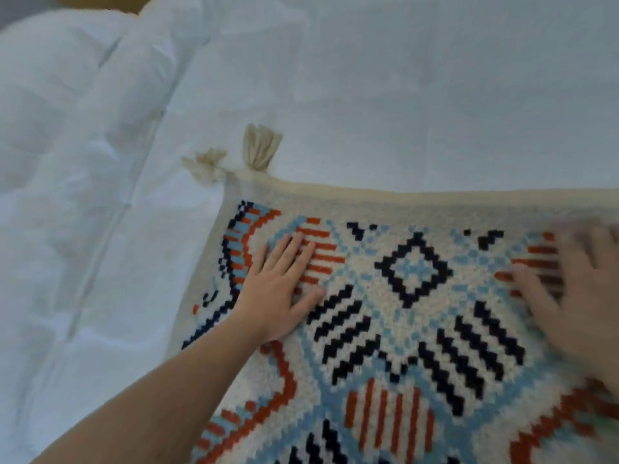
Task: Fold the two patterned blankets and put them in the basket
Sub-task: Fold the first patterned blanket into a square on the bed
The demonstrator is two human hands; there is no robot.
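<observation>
Patterned blanket (402,313) lies on the white bed (368,95); left hand (278,289) flat, fingers straight and together, right hand (576,289) blurred, seemingly flat: advise smoothing outward, squaring edges before the next fold.

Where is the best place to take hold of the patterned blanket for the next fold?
Probably the far-left corner of the patterned blanket, where the tassels are. It lies free on the white duvet, so the left hand, now pressing flat nearby, could pinch it from the left.
</observation>
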